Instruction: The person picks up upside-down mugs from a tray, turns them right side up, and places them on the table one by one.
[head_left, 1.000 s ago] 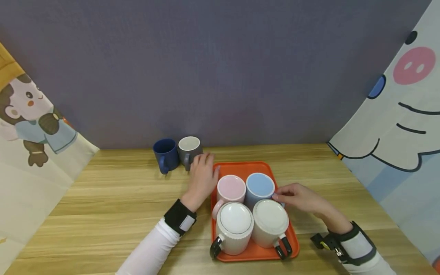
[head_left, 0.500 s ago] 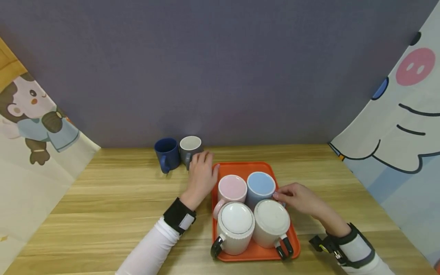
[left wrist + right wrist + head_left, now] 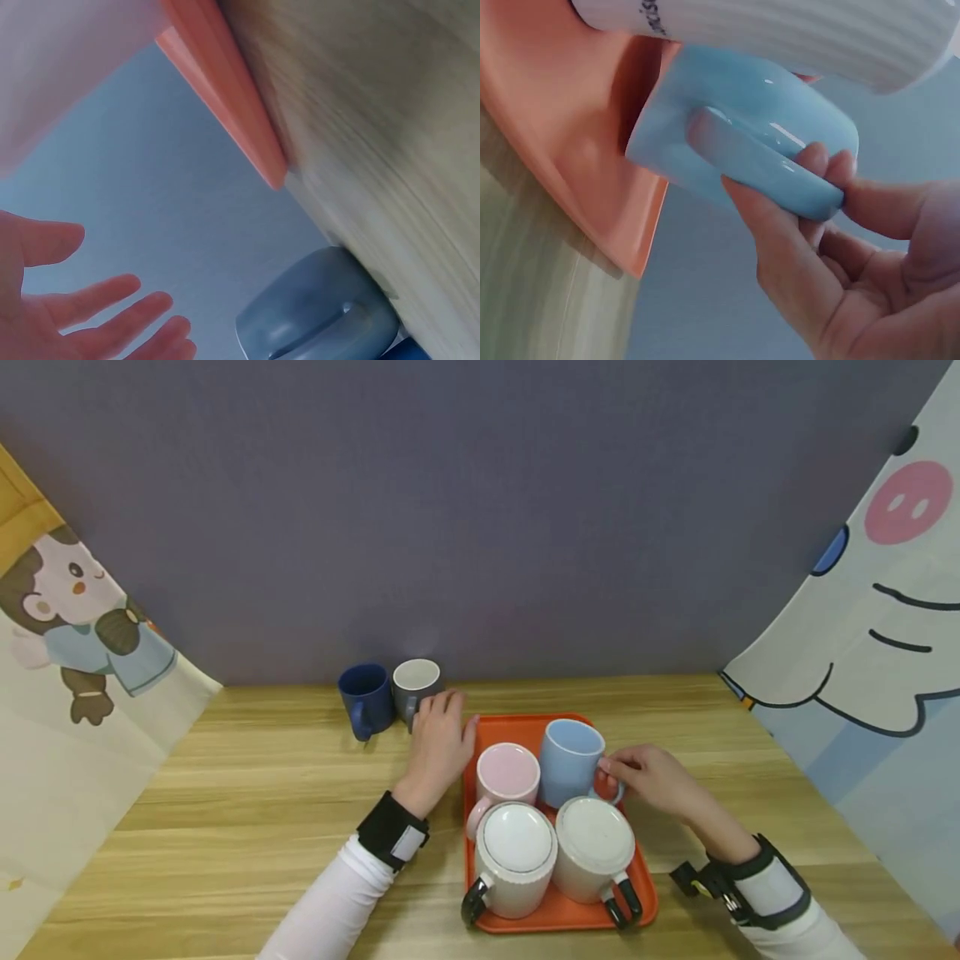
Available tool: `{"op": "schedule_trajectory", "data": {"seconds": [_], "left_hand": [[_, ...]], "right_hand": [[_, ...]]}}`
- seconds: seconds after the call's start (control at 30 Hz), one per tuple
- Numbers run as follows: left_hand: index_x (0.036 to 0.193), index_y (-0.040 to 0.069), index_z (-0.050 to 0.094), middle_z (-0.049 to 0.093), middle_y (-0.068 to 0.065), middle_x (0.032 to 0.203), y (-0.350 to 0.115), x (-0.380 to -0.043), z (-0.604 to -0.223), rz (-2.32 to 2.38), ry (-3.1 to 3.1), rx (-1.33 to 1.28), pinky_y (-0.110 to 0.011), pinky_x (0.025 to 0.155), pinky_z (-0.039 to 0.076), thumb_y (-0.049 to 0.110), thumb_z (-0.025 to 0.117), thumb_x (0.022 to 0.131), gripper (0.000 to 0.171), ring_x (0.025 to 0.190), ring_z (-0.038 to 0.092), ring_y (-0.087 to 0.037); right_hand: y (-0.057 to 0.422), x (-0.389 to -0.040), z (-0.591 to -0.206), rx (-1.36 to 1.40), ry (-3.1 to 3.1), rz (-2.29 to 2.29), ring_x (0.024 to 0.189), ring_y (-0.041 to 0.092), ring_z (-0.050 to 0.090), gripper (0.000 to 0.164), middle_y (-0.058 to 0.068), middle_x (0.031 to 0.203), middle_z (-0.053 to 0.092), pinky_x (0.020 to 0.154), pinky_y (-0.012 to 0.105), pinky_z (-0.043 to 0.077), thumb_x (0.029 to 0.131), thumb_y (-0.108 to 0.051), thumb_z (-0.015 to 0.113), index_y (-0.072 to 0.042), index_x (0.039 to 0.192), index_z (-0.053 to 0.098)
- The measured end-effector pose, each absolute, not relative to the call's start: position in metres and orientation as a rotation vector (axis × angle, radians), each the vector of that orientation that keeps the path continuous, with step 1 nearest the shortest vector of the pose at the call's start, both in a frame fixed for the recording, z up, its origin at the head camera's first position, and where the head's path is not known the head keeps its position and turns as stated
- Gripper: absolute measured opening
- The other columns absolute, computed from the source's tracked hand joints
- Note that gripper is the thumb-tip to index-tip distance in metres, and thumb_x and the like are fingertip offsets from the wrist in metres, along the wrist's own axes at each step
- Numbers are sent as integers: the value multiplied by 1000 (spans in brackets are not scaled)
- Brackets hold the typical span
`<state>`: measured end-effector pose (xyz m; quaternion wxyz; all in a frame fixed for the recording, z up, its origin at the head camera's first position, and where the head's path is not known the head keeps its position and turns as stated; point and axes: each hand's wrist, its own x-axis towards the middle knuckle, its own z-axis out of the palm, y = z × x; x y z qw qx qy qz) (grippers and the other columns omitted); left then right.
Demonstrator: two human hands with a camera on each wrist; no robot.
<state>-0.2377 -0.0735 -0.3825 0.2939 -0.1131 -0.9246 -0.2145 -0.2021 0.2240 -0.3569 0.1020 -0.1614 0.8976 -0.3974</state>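
Note:
My right hand (image 3: 652,781) pinches the handle of a light blue mug (image 3: 566,770) above the back right of an orange tray (image 3: 498,725). In the right wrist view, thumb and fingers wrap the handle of this blue mug (image 3: 727,127). The mug stands bottom up, higher than the pink mug (image 3: 508,772) to its left. My left hand (image 3: 438,743) hovers by the tray's left edge, close to a dark grey mug (image 3: 416,681). Its fingers are spread with nothing between them in the left wrist view, apart from the grey mug (image 3: 315,307).
Two white mugs, a left one (image 3: 517,852) and a right one (image 3: 596,843), both with black handles, sit upside down at the tray's front. A navy mug (image 3: 365,697) stands upright beside the grey one. Behind the wooden table (image 3: 225,827) rises a dark grey panel (image 3: 465,527).
My right hand has raised the blue mug from its place on the tray, and more of its side shows. The left hand stays where it was.

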Motion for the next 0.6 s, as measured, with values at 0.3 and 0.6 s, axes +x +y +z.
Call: {"op": "schedule_trajectory", "data": {"seconds": [0.3,0.6], "left_hand": [[109,-1,63,62,-18,105,-73,-238,-377,-584,-2387,-296,-46,81,46,20,64,88,30,94,54,-35],[106,-6,63,63,-20,102,-72,-238,-366,-666,-2321,-301,-45,86,46,17,62,90,28,94,55,-37]], "right_hand": [[222,-211,-359,-355,2502,-1431,73,10,61,32,6,79,62,70,35,56,100,-17,47,12,94,60],[223,-220,-357,-263,2402,-1542,73,7,59,34,3,80,58,72,30,56,102,-15,41,16,99,54]]}}
